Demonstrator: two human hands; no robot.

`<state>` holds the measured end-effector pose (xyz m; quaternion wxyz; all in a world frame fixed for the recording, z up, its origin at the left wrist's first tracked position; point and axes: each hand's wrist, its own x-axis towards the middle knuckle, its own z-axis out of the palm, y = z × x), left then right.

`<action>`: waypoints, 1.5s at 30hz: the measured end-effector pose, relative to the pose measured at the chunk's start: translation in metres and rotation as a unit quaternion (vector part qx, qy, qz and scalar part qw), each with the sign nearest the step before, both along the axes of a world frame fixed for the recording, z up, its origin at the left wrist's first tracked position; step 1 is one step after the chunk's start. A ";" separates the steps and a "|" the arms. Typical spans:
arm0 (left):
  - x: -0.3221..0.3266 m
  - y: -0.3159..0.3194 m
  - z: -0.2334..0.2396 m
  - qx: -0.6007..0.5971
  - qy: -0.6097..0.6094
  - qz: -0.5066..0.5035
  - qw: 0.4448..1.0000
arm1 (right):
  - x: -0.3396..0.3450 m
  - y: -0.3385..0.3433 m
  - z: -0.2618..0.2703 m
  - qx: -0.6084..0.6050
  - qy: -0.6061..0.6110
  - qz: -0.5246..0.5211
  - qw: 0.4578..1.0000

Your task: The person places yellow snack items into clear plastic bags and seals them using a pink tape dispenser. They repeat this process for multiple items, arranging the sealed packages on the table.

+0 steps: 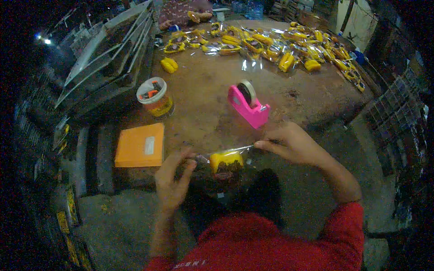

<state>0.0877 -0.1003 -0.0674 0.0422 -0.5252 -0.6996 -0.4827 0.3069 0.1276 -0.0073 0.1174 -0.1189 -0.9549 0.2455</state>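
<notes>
A yellow bun-like piece (225,160) with a dark brown, crumbly-looking side lies near the table's front edge, in clear plastic film (239,149). My right hand (288,144) pinches the film's right end between thumb and fingers, drawing it out taut. On the opposite side, my left hand (176,176) is at the left end of the film, thumb and forefinger bent toward each other. Blur hides whether its fingertips grip the film. Just beyond my right hand stands a pink tape dispenser (249,110) carrying a roll of tape (249,91).
Left of the dispenser is a tub (159,105) containing orange-and-dark objects. An orange, book-like item (140,145) lies at the table's left front. Several film-wrapped yellow pieces (254,44) cover the far side. Another person's hand (200,16) shows beyond them. A slatted frame (112,57) borders the left.
</notes>
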 end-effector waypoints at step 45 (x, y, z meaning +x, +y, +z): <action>-0.017 -0.007 -0.054 -0.007 -0.471 -0.030 0.882 | -0.007 0.097 -0.107 -0.248 0.175 -0.119 0.945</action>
